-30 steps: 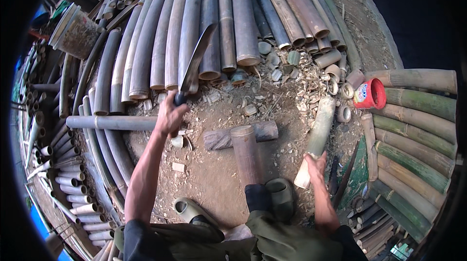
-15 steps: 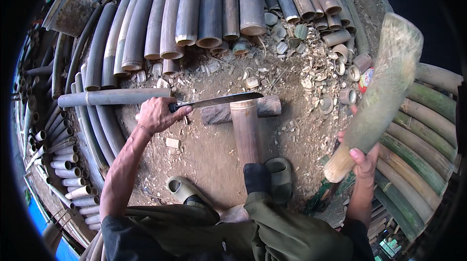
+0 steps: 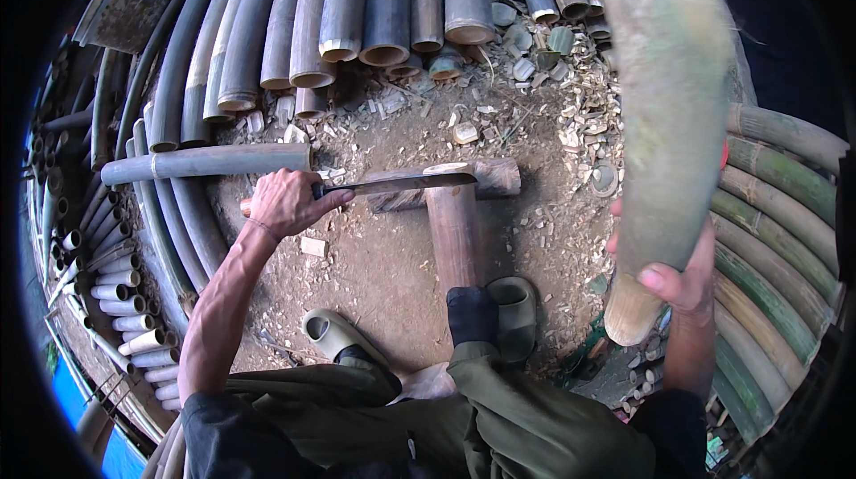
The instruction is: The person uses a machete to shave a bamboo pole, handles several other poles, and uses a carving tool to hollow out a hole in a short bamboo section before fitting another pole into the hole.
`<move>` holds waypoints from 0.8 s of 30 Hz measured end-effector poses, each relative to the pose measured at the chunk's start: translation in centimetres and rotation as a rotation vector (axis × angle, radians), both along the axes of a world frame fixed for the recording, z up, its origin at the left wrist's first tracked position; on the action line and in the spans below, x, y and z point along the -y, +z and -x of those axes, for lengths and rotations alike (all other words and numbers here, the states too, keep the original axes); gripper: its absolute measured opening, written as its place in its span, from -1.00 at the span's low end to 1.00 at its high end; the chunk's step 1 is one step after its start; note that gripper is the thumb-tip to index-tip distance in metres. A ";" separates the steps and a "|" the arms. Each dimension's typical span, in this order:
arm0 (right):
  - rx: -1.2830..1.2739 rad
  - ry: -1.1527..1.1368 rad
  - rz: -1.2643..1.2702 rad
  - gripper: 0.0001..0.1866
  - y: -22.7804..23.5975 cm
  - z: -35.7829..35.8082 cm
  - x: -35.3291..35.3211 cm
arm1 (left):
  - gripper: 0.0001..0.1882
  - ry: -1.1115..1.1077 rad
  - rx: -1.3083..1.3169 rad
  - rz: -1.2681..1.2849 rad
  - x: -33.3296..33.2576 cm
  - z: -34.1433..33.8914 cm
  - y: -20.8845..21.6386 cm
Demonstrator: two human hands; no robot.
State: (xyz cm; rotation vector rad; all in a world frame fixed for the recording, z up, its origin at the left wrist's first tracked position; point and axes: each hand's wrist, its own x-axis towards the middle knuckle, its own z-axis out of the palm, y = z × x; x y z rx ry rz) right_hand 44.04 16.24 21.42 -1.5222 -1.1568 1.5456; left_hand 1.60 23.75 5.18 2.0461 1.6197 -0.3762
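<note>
My left hand (image 3: 290,201) is closed round the dark handle of a machete (image 3: 392,183), whose blade points right. Near its tip the blade lies across the pale end of a bamboo piece (image 3: 453,234). That end rests against a short log (image 3: 497,178) on the ground, and the other end meets my right foot. In my right hand (image 3: 682,278) is a thick pale-green wooden club (image 3: 673,122), gripped at its narrow end and slightly blurred. It stands upright close to the camera, its top cut off by the picture's edge.
Rows of bamboo poles (image 3: 383,6) lie ahead, with more bamboo poles (image 3: 776,238) at the right and short cut tubes (image 3: 129,305) at the left. One bamboo length (image 3: 209,160) lies beyond my left hand. Wood chips (image 3: 584,136) litter the dirt. A dirty bucket (image 3: 123,11) sits far left.
The club has risen toward the camera and swung a little left and more upright. The machete's tip has dropped slightly over the bamboo's end; my left hand has barely moved.
</note>
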 end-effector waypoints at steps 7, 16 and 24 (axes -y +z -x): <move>0.322 0.185 -0.333 0.06 -8.6 3.4 -0.1 | -0.21 -0.001 0.001 -0.006 0.0 -0.3 -0.9; 0.222 -0.123 -0.655 -0.49 -2.2 3.7 -7.9 | -0.20 -0.020 -0.028 0.059 0.1 1.0 -1.1; 0.651 0.566 0.065 0.04 -6.9 3.7 -2.9 | -0.19 -0.142 -0.063 0.117 0.4 0.9 -1.7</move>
